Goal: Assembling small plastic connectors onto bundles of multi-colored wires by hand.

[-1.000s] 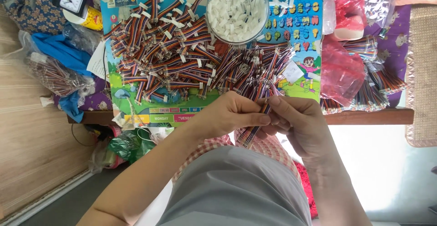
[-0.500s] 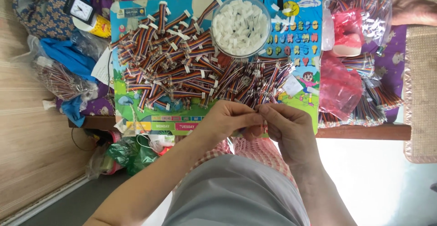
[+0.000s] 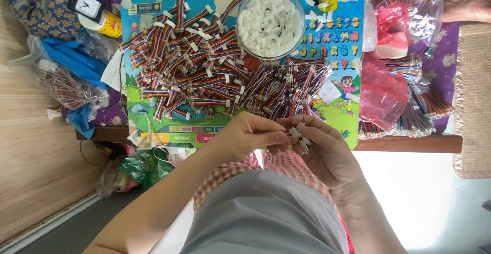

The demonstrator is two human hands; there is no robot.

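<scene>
1. Pinching a short multicoloured ribbon cable (image 3: 295, 135) between them, both hands meet just above the near edge of the bench (image 3: 409, 144), over the person's lap.
2. Left hand (image 3: 250, 135): fingers curled in, thumb and forefinger closed together on one end of the cable. Forearm runs up from lower left.
3. Right hand (image 3: 322, 149): fingers partly curled, tips closed on the cable's other end, where small white connector housings (image 3: 303, 142) show. Wrist bent, forearm coming up from lower right.
4. The two hands touch or nearly touch at the fingertips; which it is cannot be told.
5. One clear round bowl (image 3: 270, 24) stands at the far side of the bench, filled with white connector housings, too many to count.
6. One large heap of ribbon cables with white ends (image 3: 204, 75) lies left and centre on a colourful children's picture mat (image 3: 337, 44); count too high to take. A second loose spread of bare-ended cables (image 3: 286, 88) sits just beyond the hands.
7. Two red plastic bags (image 3: 381, 93) lie right of the mat, with clear bags of more cables (image 3: 424, 106) beside them.
8. One small black clock (image 3: 87, 4) at far left, a blue plastic bag (image 3: 74, 62) below it.
9. One green plastic bag (image 3: 146, 164) sits under the bench edge at left.
</scene>
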